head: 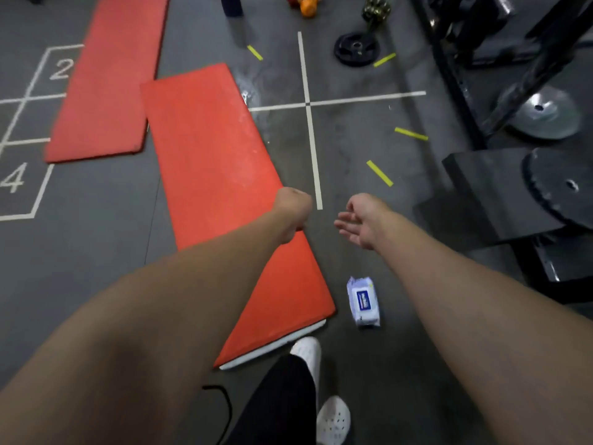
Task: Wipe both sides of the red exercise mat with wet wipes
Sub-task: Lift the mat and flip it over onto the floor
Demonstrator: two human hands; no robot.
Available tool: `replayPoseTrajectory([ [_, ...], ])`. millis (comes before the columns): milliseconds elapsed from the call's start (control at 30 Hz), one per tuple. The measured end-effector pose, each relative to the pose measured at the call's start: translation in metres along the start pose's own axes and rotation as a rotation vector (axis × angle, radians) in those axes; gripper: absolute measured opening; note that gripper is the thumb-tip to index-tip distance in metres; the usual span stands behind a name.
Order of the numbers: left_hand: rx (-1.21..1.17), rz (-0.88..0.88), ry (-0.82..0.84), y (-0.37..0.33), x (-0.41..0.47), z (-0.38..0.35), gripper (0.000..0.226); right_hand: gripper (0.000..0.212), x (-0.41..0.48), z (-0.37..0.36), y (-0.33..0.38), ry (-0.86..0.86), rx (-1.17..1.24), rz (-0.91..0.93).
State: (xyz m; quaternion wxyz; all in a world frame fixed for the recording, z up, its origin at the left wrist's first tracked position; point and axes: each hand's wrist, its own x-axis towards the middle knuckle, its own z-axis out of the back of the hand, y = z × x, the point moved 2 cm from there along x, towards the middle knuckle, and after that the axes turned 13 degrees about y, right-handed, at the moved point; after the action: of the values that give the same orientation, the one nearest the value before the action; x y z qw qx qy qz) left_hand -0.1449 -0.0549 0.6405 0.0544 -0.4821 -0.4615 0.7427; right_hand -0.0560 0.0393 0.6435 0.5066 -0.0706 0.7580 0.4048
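Note:
The red exercise mat [218,175] lies flat on the grey floor and runs from the upper middle down to my feet. A white layer shows under its near end. My left hand [292,208] hangs over the mat's right edge, its fingers curled into a fist; nothing shows in it. To its right, over the bare floor, my right hand [362,220] is held palm up with relaxed fingers and holds nothing. A white and blue pack of wet wipes [364,301] lies on the floor just right of the mat's near corner.
A second red mat [106,81] lies to the left over painted number squares. A black weight plate [356,49] and kettlebells [306,4] sit at the far end. A black rack and plates [500,187] stand on the right. My white shoes [332,419] are near the bottom.

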Motion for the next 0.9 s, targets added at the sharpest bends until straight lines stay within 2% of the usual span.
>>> replayPoseTrajectory([
  [167, -0.07, -0.059, -0.072, -0.091, 0.042, 0.011, 0.018, 0.03, 0.016, -0.023, 0.113, 0.105, -0.08, 0.083],
  [333, -0.172, -0.119, -0.145, -0.201, 0.142, 0.051, 0.018, 0.022, 0.084, -0.061, 0.255, 0.208, -0.248, 0.166],
  [600, -0.308, -0.013, -0.311, -0.366, 0.327, 0.145, 0.024, 0.014, 0.242, -0.133, 0.486, 0.317, -0.427, 0.073],
  [800, -0.437, -0.028, -0.453, -0.476, 0.423, 0.223, 0.016, 0.014, 0.316, -0.189, 0.631, 0.378, -0.542, 0.056],
  [900, -0.516, -0.047, -0.52, -0.53, 0.48, 0.26, 0.02, 0.019, 0.374, -0.23, 0.708, 0.424, -0.631, 0.072],
])
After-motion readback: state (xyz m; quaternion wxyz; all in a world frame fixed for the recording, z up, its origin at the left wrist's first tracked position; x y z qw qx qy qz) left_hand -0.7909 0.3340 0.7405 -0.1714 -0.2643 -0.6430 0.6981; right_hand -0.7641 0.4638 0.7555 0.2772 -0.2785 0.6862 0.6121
